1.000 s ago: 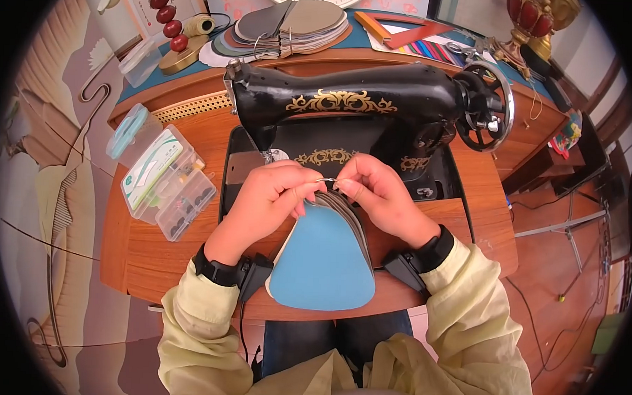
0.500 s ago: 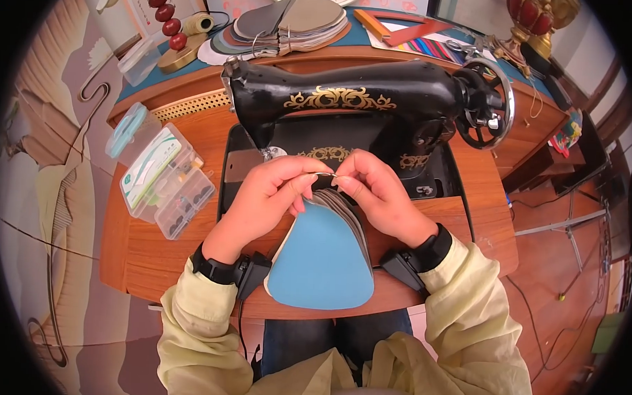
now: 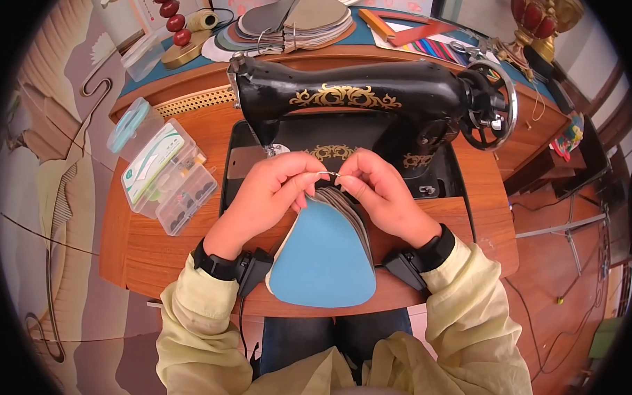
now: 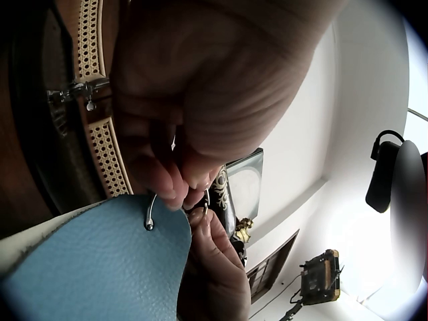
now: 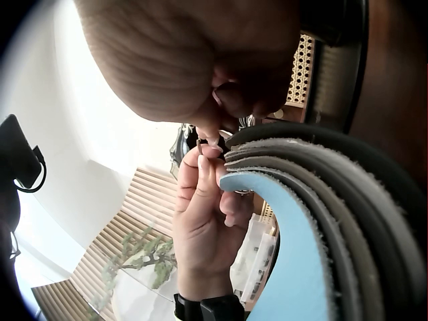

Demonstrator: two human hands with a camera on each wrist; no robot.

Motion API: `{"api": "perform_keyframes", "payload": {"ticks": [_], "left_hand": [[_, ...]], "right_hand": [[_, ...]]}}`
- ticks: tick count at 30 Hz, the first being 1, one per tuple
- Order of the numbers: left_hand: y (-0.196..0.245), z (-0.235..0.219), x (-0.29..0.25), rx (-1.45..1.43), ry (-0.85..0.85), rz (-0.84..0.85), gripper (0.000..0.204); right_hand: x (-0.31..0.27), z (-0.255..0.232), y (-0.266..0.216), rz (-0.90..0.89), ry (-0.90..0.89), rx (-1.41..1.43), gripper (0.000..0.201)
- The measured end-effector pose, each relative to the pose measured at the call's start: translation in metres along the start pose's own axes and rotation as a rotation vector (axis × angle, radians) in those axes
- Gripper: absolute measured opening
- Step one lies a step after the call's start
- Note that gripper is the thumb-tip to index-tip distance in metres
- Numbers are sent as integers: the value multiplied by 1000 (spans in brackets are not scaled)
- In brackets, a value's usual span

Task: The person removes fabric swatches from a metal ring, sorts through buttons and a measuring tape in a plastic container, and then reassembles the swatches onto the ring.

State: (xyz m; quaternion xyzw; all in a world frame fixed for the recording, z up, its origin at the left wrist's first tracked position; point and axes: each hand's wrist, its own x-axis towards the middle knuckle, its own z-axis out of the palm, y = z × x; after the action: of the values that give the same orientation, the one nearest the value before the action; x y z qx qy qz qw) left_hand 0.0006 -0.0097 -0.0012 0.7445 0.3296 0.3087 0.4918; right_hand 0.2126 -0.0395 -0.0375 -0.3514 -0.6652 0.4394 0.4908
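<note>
A bundle of leather swatches hangs from a thin metal ring (image 3: 329, 173), its top swatch (image 3: 324, 260) light blue and rounded-triangular. My left hand (image 3: 278, 189) pinches the ring from the left between thumb and forefinger. From the other side, my right hand (image 3: 379, 196) pinches it close by, the fingertips of both hands nearly meeting. In the left wrist view the ring (image 4: 150, 217) passes through a hole near the blue swatch's tip. Grey and brown swatches (image 5: 358, 247) fan out behind the blue one in the right wrist view. Fingers partly hide the ring.
A black sewing machine (image 3: 354, 87) with gold ornament stands just beyond my hands. To the left, an open clear plastic box (image 3: 167, 171) holds small parts. Another ringed swatch stack (image 3: 319, 20) lies on the back shelf, left of a red triangular frame (image 3: 422, 35) and scissors.
Both hands keep pinching the ring and have risen very slightly in the head view. The blue swatch stays hanging below them, nearly unmoved.
</note>
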Motion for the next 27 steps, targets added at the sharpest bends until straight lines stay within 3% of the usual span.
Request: {"api": "perform_keyframes", "payload": {"ticks": [13,19,22,25,27], "left_hand": [[-3,3,-1,51,0,11,24],[-5,5,-1,-49,15,-33,19],[-12,-6,3,-268,133,0,16],[-9,-8,3,-266,125,36,17],[-9,-8,5,-263,122,28,17]], "right_hand": [[1,-4,4,-2,8,-107,2],[2,-3,-2,-112,13,-196,4],[3,-9,5,-81,79,-49,4],[3,-10,3,53,87,55,5],[3,-8,5,24,102,84,5]]}}
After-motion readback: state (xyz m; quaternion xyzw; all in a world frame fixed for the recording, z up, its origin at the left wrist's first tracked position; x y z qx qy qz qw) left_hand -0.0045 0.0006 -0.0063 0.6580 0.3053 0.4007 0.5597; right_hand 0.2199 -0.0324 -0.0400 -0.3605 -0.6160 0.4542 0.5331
